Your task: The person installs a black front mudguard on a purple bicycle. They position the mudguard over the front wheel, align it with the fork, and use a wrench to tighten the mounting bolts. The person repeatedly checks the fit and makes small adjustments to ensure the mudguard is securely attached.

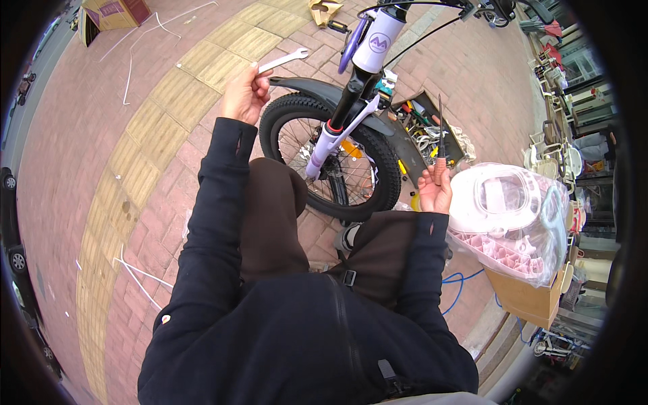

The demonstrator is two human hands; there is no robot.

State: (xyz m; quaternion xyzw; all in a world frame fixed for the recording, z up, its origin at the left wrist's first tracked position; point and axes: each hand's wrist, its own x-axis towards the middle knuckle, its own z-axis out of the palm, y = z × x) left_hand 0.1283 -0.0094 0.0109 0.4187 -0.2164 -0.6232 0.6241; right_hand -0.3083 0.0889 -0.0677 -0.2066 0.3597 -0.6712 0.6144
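Head view looked down on a person crouched on the brick pavement (pixel 88 135) before a small lilac bicycle's front wheel (pixel 331 156). The left hand (pixel 244 93) was raised beside the black mudguard (pixel 317 91), its fingers (pixel 260 73) pinching the end of a flat silver spanner (pixel 283 60). The right hand (pixel 435 189) was held up on the other side of the wheel, fingers closed around the handle of a screwdriver (pixel 440 128) pointing upward. An open toolbox (pixel 422 128) lay just beyond the wheel, and a cardboard box (pixel 526 297) of plastic-wrapped goods stood to the right. Judging from this, the work stood at fitting the wheel or mudguard to the fork (pixel 331 135); next, each tool would need bringing onto a fastener from either side.
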